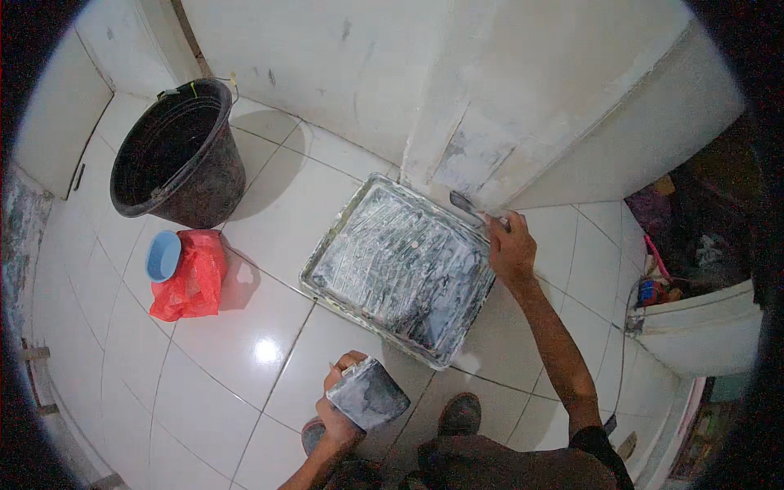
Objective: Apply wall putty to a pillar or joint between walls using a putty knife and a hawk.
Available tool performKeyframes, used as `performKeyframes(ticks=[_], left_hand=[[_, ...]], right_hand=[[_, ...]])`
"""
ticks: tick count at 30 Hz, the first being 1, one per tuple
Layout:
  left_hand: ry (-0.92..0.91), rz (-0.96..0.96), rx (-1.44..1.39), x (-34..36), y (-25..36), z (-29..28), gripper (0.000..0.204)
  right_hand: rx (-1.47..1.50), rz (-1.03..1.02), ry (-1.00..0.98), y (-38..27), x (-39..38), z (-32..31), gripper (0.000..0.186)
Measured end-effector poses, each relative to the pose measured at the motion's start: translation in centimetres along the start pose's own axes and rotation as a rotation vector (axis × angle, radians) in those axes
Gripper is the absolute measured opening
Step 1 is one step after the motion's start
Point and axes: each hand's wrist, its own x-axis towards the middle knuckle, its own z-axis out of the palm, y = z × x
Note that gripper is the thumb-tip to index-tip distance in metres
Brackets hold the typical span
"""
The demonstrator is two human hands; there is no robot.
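Observation:
My right hand [513, 249] is closed round a putty knife [464, 203], its blade close to the foot of the white wall. Whether the blade touches the wall, I cannot tell. My left hand [336, 416] grips a dark, flat rectangular piece [369, 395] smeared with grey-white paste, low and near my feet. Between my hands and the wall, a shallow paint tray [356, 309] lies on the tiles, coated in streaks of white and grey. Just beyond it, the wall bears a rough grey patch [474, 151].
A black bucket [214, 175] stands at the far left on the white tiled floor [237, 351]. Close by are a red plastic bag [196, 282] and a small blue bowl [164, 255]. Dark clutter [694, 220] fills an opening at the right. My shoe [460, 414] is near the tray.

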Motion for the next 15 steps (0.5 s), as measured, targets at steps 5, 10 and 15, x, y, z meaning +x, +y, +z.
performKeyframes(ticks=[5,10,15], left_hand=[[0.044,-0.006,0.031,-0.2,0.9,0.6,0.045],[-0.020,-0.005,0.074,-0.1,0.5,-0.4,0.044],[0.048,-0.025,0.010,-0.3,0.7,1.3,0.043]], right_hand=[[0.034,0.046,0.066,2.2,-2.1,-1.3,0.042],[0.080,0.043,0.037,0.0,-2.5,-1.1,0.041],[-0.019,-0.031,0.009,-0.3,-0.8,0.0,0.038]])
